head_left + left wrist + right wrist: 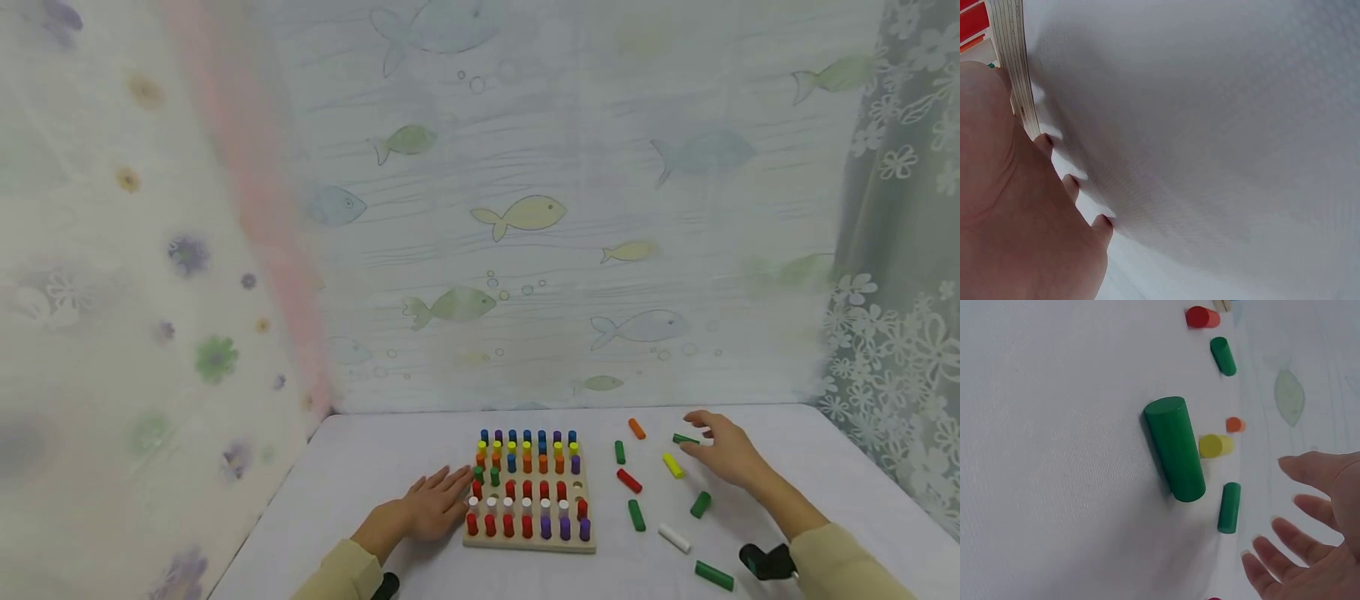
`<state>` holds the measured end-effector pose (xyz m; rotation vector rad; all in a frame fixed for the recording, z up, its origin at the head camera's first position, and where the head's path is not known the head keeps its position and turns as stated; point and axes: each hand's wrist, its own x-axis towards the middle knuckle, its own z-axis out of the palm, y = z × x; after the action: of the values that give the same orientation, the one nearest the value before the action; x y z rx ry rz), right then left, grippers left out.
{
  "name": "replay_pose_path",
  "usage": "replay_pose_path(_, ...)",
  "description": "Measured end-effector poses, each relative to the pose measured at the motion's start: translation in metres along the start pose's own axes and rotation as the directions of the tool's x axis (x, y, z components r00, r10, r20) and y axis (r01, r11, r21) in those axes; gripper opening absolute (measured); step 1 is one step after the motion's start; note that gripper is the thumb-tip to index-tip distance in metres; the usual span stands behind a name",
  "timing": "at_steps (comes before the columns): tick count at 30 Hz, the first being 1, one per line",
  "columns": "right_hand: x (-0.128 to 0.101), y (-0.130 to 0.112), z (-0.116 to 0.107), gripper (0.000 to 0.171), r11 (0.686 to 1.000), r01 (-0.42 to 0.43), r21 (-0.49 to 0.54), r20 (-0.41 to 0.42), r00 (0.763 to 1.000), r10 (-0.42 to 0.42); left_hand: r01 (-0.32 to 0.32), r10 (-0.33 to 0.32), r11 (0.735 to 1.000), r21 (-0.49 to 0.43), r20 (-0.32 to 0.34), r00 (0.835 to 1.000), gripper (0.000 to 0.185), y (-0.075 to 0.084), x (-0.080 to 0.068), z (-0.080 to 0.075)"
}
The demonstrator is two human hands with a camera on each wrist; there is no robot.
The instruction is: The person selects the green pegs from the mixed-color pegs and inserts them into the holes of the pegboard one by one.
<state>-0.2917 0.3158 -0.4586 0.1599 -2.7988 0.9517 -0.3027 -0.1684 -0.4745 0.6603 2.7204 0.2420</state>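
Observation:
A wooden pegboard (528, 546) stands on the white table, filled with rows of coloured pegs. A couple of holes show bare at its right side and left middle. My left hand (437, 503) lies flat beside the board's left edge, fingers straight; in the left wrist view the board's layered side (1013, 56) is next to the hand. My right hand (723, 454) hovers with fingers spread near a green peg (686, 438) lying on the cloth. In the right wrist view a gap shows between that hand and the green peg (1229, 508), and nothing is held.
Loose pegs lie right of the board: a yellow peg (672, 466), an orange peg (637, 428), a red peg (629, 481), a white peg (674, 537) and several green ones, including one green peg (714, 576) near the front. A fish-patterned curtain (525, 333) hangs behind the table.

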Motion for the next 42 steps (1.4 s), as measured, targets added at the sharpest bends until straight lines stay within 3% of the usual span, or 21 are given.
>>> replay_pose_path(6,0.005,0.009,0.000,0.052,0.998,-0.055,0.007,0.029,0.998,0.054,0.001,-0.001,1.000,0.003,-0.005,1.000,0.065,-0.005,0.004,0.005)
replay_pose_path(11,0.010,0.013,0.002,0.053,0.996,-0.084,0.019,0.054,0.995,0.083,0.001,-0.001,1.000,-0.007,0.005,1.000,0.063,-0.001,0.001,0.000)
replay_pose_path(24,0.016,0.019,0.012,0.051,0.993,-0.115,0.020,0.074,0.991,0.113,-0.006,0.006,1.000,-0.019,-0.026,1.000,0.064,-0.015,0.013,0.016)
replay_pose_path(37,0.019,0.021,0.014,0.040,0.993,-0.111,-0.035,0.053,0.992,0.113,-0.007,0.006,1.000,-0.019,-0.015,1.000,0.064,-0.010,0.009,0.010)
replay_pose_path(42,0.020,0.020,0.014,0.037,0.991,-0.127,-0.038,0.058,0.990,0.129,-0.004,0.004,1.000,-0.030,-0.019,1.000,0.064,-0.015,0.012,0.014)
